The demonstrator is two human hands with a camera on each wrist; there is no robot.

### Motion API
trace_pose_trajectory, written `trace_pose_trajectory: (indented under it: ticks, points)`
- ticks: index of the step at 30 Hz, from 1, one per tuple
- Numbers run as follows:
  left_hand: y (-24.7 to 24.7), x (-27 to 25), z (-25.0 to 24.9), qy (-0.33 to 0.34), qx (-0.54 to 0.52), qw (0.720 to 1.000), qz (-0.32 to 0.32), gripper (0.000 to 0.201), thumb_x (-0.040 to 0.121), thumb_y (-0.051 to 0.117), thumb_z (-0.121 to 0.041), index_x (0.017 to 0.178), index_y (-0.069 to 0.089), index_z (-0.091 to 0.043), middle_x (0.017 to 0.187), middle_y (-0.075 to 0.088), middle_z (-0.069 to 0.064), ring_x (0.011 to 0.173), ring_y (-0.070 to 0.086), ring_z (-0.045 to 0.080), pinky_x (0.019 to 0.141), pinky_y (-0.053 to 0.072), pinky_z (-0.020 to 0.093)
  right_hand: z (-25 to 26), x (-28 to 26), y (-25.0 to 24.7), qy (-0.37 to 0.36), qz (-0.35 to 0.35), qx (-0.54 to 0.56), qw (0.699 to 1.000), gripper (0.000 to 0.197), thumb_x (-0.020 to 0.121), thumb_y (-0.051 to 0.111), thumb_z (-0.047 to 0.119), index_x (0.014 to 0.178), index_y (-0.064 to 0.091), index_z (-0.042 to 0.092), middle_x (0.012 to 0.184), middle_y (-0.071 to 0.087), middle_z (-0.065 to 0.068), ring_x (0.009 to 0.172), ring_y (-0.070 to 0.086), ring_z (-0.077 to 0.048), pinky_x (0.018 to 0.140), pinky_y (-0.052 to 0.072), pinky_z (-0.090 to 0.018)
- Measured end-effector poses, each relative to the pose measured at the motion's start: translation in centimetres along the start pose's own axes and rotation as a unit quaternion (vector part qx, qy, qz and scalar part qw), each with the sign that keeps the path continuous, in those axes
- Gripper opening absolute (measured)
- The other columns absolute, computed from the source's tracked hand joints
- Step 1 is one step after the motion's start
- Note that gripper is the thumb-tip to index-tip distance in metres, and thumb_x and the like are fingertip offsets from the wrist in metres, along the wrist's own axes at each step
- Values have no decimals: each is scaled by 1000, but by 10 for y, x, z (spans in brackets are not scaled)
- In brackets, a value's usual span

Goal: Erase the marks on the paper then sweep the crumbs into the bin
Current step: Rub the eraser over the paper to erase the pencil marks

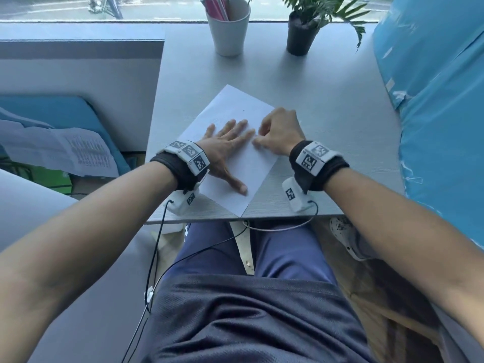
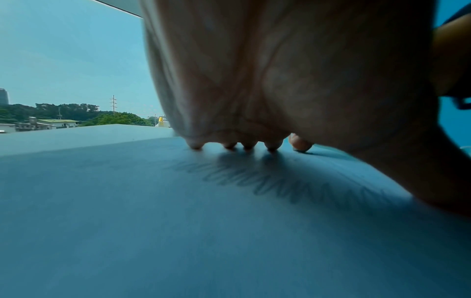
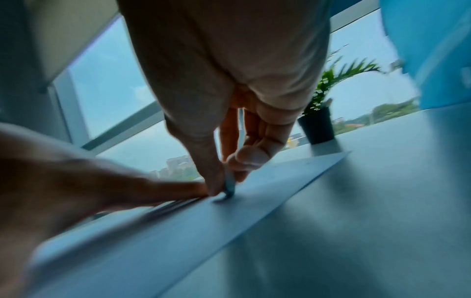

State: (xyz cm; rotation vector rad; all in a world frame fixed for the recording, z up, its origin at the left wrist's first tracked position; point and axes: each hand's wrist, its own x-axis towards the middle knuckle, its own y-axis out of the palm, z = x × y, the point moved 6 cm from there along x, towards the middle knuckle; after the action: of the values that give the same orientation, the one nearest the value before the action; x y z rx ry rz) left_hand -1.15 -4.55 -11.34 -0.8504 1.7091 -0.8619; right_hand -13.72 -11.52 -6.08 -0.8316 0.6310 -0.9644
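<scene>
Pinching a small grey eraser (image 3: 229,186), right hand (image 1: 280,132) rubs white paper sheet (image 1: 251,169) beside flat-spread left hand (image 1: 225,150); hard strokes could crease it.

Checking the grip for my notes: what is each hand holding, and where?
Right hand pinches a small eraser by its upper part; left hand presses flat on the paper, gripping nothing.

Looks like an office or study spot by a big window. A grey desk (image 1: 327,100) pushed up against the glass. At the desk's far edge, a white cup (image 1: 229,30) full of pens and a small green plant in a dark pot (image 1: 301,35). A white sheet of paper (image 1: 235,158) near the front edge. Printed pages (image 1: 65,150) off to the left. Outside, trees and rooftops (image 2: 51,121) far below.
</scene>
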Motion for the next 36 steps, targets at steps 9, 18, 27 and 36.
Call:
trace_pose_trajectory:
  ticks: [9, 18, 27, 36]
  points:
    - [0, -1, -3, -1, -6, 1000, 1, 157, 40, 72, -88, 155, -19, -29, 161, -29, -4, 146, -30, 18, 117, -15, 57, 2, -2, 4, -6, 21, 13, 1000, 13, 66, 81, 29, 66, 73, 17, 64, 65, 6, 62, 58, -7, 60, 41, -13]
    - [2, 2, -1, -3, -8, 1000, 6, 162, 34, 69, -91, 154, -21, -29, 159, -32, -6, 144, -33, 17, 116, -17, 57, 13, -16, 18, -37, 70, 5, 997, 15, 67, 82, 27, 66, 73, 16, 66, 64, 6, 60, 56, -6, 58, 41, -13]
    - [0, 0, -7, -8, 10, 1000, 12, 160, 38, 70, -89, 154, -19, -26, 159, -32, -2, 145, -32, 21, 116, -14, 60, 20, -24, 25, -58, 103, -2, 993, 13, 69, 80, 20, 65, 73, 10, 62, 65, 3, 59, 58, -10, 52, 41, -9]
    - [1, 0, -6, -7, 8, 1000, 13, 160, 36, 71, -90, 153, -22, -32, 159, -33, -1, 145, -33, 22, 115, -15, 61, 29, -42, 36, -88, 124, -5, 988, 11, 70, 79, 19, 69, 75, 8, 66, 68, 2, 64, 61, -12, 58, 43, -12]
